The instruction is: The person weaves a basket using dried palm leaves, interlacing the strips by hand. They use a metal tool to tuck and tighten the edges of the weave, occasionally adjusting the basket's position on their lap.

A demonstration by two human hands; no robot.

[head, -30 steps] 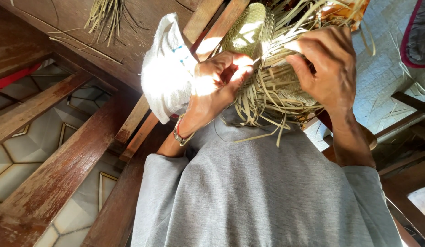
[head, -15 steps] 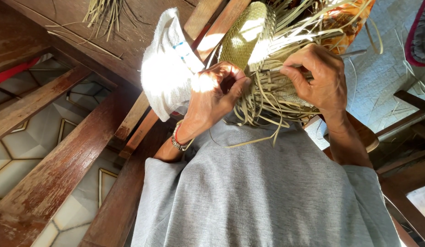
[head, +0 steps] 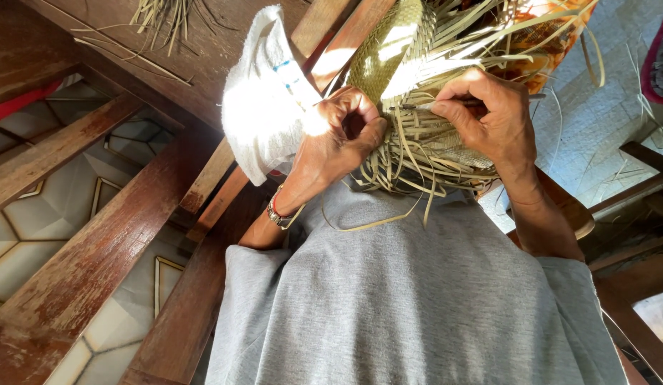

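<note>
Woven straw piece [head: 417, 135]: I am seeing the left hand [head: 338, 142] curling tighter on loose strands, while the right hand [head: 488, 117], having shifted lower, is pinching a thin tool [head: 474, 104].

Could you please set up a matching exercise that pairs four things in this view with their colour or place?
Things:
1. white cloth
2. woven strip piece
3. bracelet
4. grey shirt

Descriptions:
A. on the left wrist
B. covers the torso at the bottom of the view
C. draped over wooden slats, beside the left hand
D. pale green, worked between the left hand and the right hand

Pairs: 1-C, 2-D, 3-A, 4-B
</note>
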